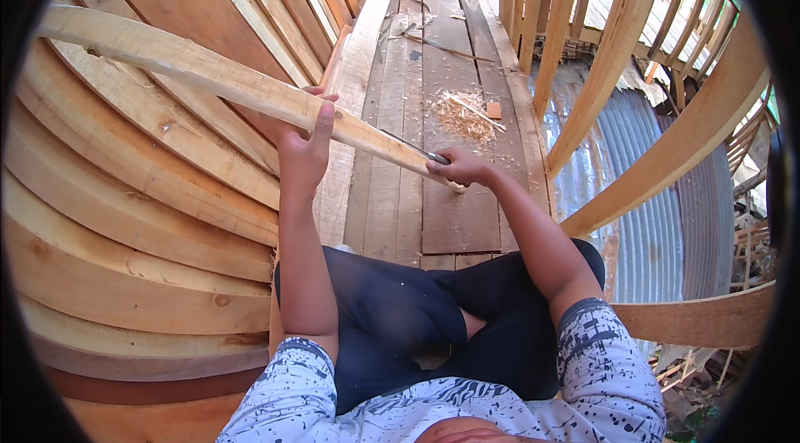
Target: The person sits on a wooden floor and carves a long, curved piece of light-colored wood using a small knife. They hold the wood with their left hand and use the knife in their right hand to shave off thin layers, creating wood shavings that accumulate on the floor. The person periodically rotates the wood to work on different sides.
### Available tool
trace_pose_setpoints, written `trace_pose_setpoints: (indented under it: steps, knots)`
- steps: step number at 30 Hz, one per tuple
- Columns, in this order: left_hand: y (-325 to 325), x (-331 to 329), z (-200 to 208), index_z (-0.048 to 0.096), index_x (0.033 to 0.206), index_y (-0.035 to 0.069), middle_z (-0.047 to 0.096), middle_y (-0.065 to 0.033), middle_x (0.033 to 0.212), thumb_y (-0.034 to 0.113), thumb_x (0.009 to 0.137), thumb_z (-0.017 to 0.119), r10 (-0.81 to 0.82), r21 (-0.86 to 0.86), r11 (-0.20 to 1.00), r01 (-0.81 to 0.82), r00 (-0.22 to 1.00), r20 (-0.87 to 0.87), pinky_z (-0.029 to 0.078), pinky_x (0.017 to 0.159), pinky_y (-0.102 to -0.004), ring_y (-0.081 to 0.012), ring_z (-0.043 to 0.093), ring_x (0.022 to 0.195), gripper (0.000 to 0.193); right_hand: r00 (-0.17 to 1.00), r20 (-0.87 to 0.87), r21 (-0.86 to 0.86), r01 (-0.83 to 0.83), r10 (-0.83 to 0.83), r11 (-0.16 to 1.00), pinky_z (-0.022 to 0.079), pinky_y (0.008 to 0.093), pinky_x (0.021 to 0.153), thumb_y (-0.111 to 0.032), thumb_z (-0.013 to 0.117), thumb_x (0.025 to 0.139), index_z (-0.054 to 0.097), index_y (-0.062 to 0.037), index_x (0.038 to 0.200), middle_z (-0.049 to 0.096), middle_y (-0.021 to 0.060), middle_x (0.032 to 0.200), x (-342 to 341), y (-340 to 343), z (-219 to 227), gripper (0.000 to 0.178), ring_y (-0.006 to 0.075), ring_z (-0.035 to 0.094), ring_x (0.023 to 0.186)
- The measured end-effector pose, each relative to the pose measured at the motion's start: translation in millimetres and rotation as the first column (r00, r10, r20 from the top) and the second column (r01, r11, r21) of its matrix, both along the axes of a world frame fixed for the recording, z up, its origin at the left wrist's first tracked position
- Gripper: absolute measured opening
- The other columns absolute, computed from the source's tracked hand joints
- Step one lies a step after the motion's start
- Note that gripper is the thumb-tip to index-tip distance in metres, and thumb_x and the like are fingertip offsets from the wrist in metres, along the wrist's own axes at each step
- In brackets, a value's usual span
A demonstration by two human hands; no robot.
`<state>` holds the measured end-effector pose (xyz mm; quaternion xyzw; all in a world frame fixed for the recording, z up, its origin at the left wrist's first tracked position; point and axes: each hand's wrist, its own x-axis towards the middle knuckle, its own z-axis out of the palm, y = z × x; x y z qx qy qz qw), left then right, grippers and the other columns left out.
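A long pale length of timber [208, 76] slants across in front of me, from the upper left down to its end near the middle. My left hand [305, 151] is closed around it from beneath, the thumb up along the near side. Close to the lower right end, my right hand [463, 168] is closed on a knife [421, 148]. Its slim dark blade lies along the far edge of the timber, pointing up and left. The fingers hide most of the handle.
Wood shavings [462, 116] are heaped on the plank floor [408, 218] beside a small orange-brown block [494, 110]. Boards [150, 260] line the left side. At right, wooden balusters [600, 68] stand above corrugated metal sheets [658, 201]. My legs [392, 301] are folded below the timber.
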<state>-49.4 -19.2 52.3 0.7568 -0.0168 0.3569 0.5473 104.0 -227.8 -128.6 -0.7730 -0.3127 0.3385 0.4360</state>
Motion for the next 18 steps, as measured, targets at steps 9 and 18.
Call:
trace_pose_setpoints:
  steps: [9, 18]
  knots:
    - [0, -7, 6, 0.040, 0.128, 0.003, 0.059, -0.0092, 0.115, 0.013, 0.099, 0.054, -0.203, -0.271, 0.941, 0.202, 0.979, 0.026, 0.045, 0.102, -0.0342, -0.0226, 0.057, 0.117, 0.034, 0.969, 0.023, 0.007, 0.247, -0.247, 0.969, 0.039, 0.0272, 0.042, -0.055, 0.054, 0.095, 0.060, -0.0070, 0.102, 0.047, -0.0015, 0.063, 3, -11, 10, 0.049, 0.0087, 0.046, 0.053]
    - [-13, 13, -15, 0.052, 0.089, 0.010, 0.046, -0.0017, 0.072, 0.018, 0.093, 0.062, -0.334, -0.458, 0.761, 0.458, 0.883, 0.329, 0.046, 0.070, -0.0373, -0.0162, 0.049, 0.070, 0.013, 0.870, -0.046, 0.013, 0.492, -0.491, 0.870, 0.037, 0.0267, 0.045, -0.043, 0.051, 0.099, 0.053, -0.0062, 0.100, 0.049, -0.0002, 0.069, -11, -48, 89, 0.037, 0.0079, 0.042, 0.052]
